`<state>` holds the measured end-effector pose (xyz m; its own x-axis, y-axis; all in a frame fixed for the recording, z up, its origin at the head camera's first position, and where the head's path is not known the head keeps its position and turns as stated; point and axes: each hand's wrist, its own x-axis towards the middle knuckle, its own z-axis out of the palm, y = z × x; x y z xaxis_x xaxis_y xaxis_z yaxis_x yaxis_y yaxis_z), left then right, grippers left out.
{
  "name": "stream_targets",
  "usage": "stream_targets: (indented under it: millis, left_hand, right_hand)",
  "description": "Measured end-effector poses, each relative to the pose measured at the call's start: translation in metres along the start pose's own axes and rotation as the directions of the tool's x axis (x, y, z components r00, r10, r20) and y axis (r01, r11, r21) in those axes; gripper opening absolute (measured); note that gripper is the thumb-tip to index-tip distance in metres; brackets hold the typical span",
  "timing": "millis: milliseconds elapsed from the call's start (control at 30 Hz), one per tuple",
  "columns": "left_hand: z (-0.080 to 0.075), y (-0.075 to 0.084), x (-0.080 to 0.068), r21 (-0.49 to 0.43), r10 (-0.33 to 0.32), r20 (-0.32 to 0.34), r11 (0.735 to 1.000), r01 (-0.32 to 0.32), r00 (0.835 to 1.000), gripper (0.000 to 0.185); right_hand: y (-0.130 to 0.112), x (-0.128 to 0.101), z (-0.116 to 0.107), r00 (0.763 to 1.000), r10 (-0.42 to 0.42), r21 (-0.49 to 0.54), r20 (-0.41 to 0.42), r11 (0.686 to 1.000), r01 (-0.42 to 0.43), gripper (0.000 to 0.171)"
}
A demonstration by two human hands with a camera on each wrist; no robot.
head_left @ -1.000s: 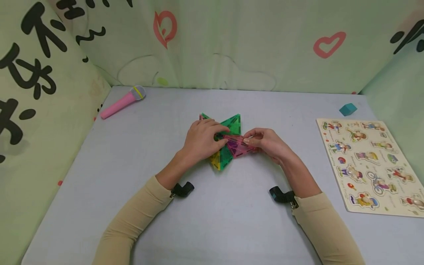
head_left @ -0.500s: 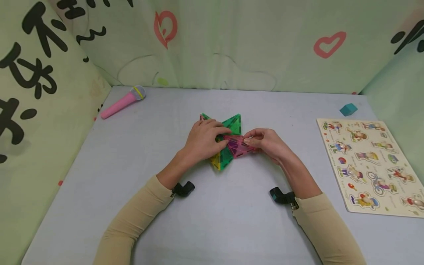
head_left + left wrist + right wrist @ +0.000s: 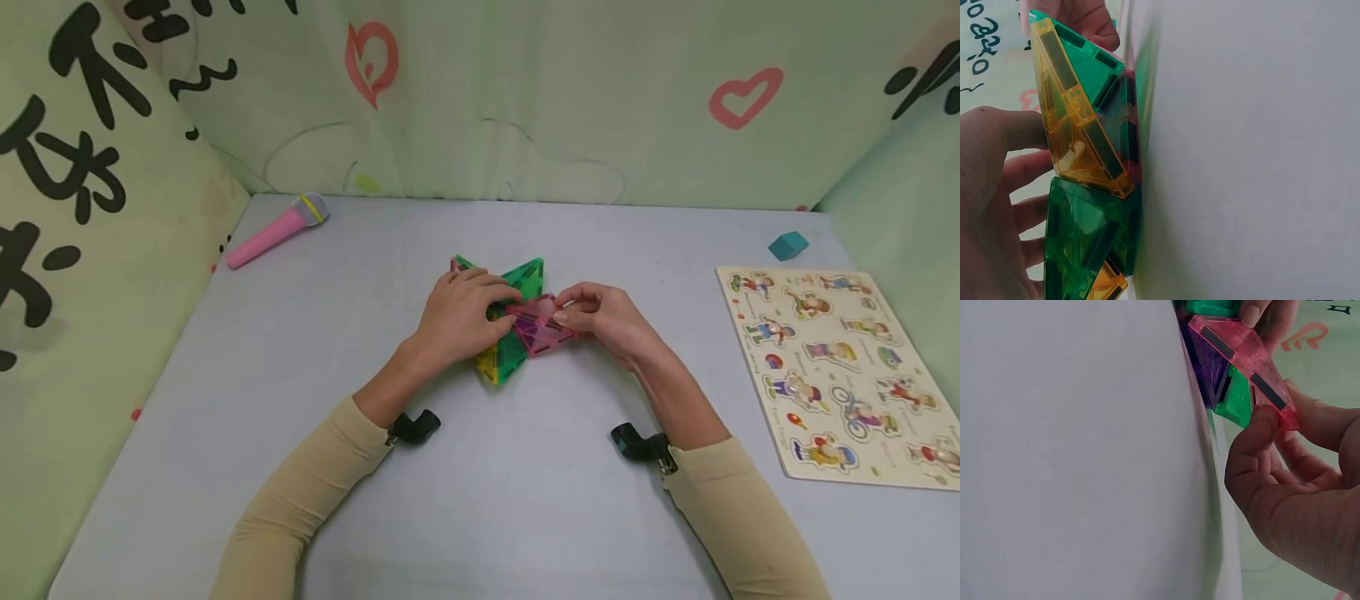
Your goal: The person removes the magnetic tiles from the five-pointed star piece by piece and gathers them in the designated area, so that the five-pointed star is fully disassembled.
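Right hand (image 3: 600,321) pinches the pink tile (image 3: 542,325) by its right corner, tilted up off the bench (image 3: 525,500). Left hand (image 3: 461,312) lies fingers-flat on the green tiles (image 3: 528,282) mid-bench. I'd keep that press firm so nothing slides.
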<state>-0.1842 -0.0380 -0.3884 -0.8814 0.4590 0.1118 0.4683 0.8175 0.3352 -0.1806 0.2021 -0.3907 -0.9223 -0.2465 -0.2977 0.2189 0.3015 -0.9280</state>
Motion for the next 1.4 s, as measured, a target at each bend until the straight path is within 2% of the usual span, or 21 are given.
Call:
stream_targets:
  millis: [400, 800, 1067, 1267, 1400]
  left_hand:
    - [0.001, -0.001, 0.001, -0.003, 0.008, -0.019, 1.000, -0.008, 1.000, 0.027]
    - [0.001, 0.000, 0.001, -0.033, -0.001, -0.019, 0.999, 0.000, 1.000, 0.022]
    - [0.003, 0.000, 0.001, -0.051, -0.003, -0.024, 0.999, 0.002, 1.000, 0.015]
    - [0.004, -0.001, 0.001, -0.067, 0.001, -0.036, 0.998, -0.003, 0.999, 0.013]
    - [0.005, 0.000, 0.002, -0.072, 0.000, -0.030, 0.997, -0.002, 1.000, 0.013]
  right_hand:
    - [0.002, 0.000, -0.008, 0.999, -0.001, 0.086, 0.033, 0.996, -0.002, 0.025]
    - [0.004, 0.000, -0.016, 0.997, -0.055, 0.159, 0.060, 0.986, 0.045, 0.017]
    - [0.003, -0.004, -0.026, 0.995, -0.072, 0.164, 0.072, 0.985, 0.059, 0.014]
    - [0.001, -0.006, -0.037, 0.996, -0.091, 0.190, 0.020, 0.978, 0.085, 0.017]
    - [-0.001, -0.005, -0.042, 0.992, -0.074, 0.191, -0.101, 0.977, 0.092, 0.018]
